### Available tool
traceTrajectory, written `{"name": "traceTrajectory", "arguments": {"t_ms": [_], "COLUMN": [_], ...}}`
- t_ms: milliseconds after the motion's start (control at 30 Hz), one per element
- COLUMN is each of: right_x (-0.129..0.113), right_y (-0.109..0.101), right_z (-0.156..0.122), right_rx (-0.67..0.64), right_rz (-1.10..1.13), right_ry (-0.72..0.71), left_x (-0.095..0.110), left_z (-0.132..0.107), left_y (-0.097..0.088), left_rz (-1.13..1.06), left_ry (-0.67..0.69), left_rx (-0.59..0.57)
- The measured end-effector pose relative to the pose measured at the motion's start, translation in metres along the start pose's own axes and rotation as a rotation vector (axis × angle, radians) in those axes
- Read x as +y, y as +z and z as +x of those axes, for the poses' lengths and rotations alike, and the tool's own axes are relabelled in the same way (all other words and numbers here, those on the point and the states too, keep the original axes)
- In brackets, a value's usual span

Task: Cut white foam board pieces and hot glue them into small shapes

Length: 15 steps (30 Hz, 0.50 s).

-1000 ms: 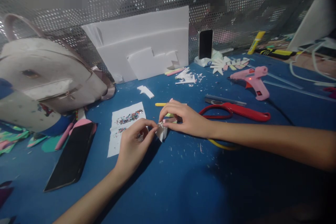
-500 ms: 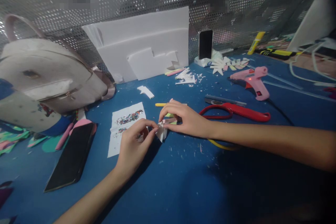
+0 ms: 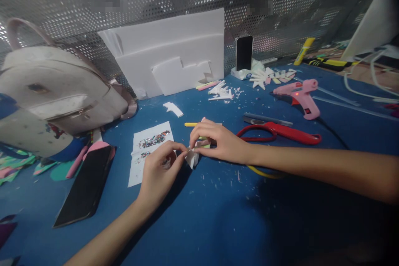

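A small white piece of foam or card (image 3: 191, 159) is pinched between my two hands just above the blue table. My left hand (image 3: 162, 168) is closed, with thumb and forefinger on the left side of the piece. From the right, my right hand (image 3: 222, 143) is closed with its fingertips at the top and right edge of it. Pink and pale green bits lie partly hidden under my right fingers. Beside my left hand is a folded white paper (image 3: 135, 166) bearing colourful glittery sequins. A thin yellow stick (image 3: 190, 124) lies behind my right hand.
Red-handled scissors (image 3: 293, 133) and a pink glue gun (image 3: 301, 93) lie to the right. A black phone (image 3: 84, 191) and a pale backpack (image 3: 56, 87) are on the left. White boards (image 3: 187, 41) lean at the back, near white scraps (image 3: 221, 90) and an upright phone (image 3: 244, 52).
My right fingertips have shifted very slightly on the white piece. Otherwise both hands and the things around them stay nearly still.
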State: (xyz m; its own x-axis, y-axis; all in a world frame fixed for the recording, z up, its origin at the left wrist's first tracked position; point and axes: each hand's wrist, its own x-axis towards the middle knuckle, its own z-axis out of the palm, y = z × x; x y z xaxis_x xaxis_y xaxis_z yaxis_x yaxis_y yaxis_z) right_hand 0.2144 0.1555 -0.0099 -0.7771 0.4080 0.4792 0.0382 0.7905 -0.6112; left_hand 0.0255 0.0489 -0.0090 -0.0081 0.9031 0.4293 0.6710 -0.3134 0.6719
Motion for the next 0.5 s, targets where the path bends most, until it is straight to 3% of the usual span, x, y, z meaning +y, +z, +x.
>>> {"name": "traceTrajectory", "arguments": {"t_ms": [500], "right_x": [-0.0047], "right_y": [-0.0020], "right_z": [0.0026], "right_rx": [0.001], "right_rz": [0.004], "right_ry": [-0.034], "left_x": [0.0030], "left_z": [0.0009], "left_y": [0.0011], "left_rz": [-0.002], "left_ry": [-0.015], "left_rx": [0.008]}}
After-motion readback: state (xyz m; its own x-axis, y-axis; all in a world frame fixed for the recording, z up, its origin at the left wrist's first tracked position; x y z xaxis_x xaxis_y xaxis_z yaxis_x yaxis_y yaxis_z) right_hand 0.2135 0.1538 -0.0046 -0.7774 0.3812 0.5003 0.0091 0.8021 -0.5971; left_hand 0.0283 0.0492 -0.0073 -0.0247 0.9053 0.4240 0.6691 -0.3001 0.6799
